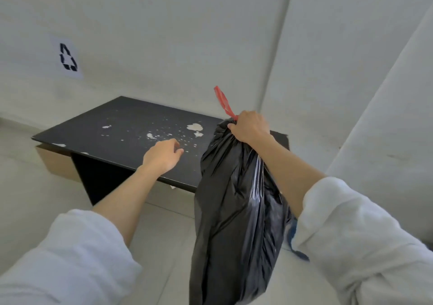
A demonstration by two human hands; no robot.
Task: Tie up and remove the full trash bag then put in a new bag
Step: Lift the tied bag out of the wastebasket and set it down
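A full black trash bag [234,211] hangs in the air at centre right, its neck gathered. My right hand [250,126] grips that neck from above. A red drawstring [223,101] sticks up out of my fist. My left hand [162,155] hovers to the left of the bag over the black board, holding nothing, fingers loosely curled and apart. A bit of blue [296,243] shows behind the bag under my right sleeve; I cannot tell what it is. No trash bin shows.
A low black board [121,126] with white chipped patches rests on a cardboard box [56,164] against the white wall. A paper with a recycling sign [68,57] is stuck on the wall at left. Pale floor tiles [159,234] lie below.
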